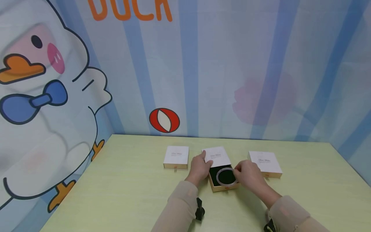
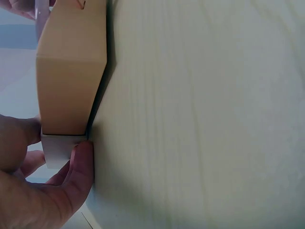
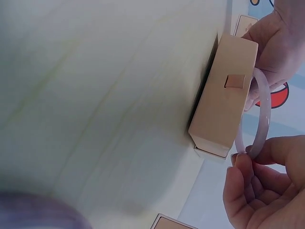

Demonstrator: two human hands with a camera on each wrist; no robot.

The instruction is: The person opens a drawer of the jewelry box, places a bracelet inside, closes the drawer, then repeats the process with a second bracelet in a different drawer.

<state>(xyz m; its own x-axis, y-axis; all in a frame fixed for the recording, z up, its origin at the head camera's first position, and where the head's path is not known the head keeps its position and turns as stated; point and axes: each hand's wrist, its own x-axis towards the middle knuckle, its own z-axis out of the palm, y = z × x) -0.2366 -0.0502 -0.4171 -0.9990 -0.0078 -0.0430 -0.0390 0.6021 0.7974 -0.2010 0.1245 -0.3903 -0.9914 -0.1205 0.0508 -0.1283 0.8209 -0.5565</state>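
A middle gift box with a white sleeve (image 1: 219, 157) stands with its tan drawer (image 3: 221, 95) pulled out toward me, showing a dark lining (image 1: 213, 178). My left hand (image 1: 199, 169) grips the sleeve by its sides; in the left wrist view the thumb and fingers (image 2: 82, 164) wrap its end. Between thumb and fingertips my right hand (image 1: 250, 175) pinches a pale, translucent lilac bangle (image 3: 264, 107) at its edge. The bangle is tilted over the open drawer, overlapping the lining in the head view. A small ribbon tab (image 3: 235, 81) sits on the drawer front.
One closed white-topped box (image 1: 176, 155) stands to the left and another (image 1: 265, 162) to the right, close behind my right hand. The pale wood table (image 1: 130, 187) ends at a curtain (image 1: 214, 80) printed with a duck. Dark straps (image 1: 199, 209) circle both wrists.
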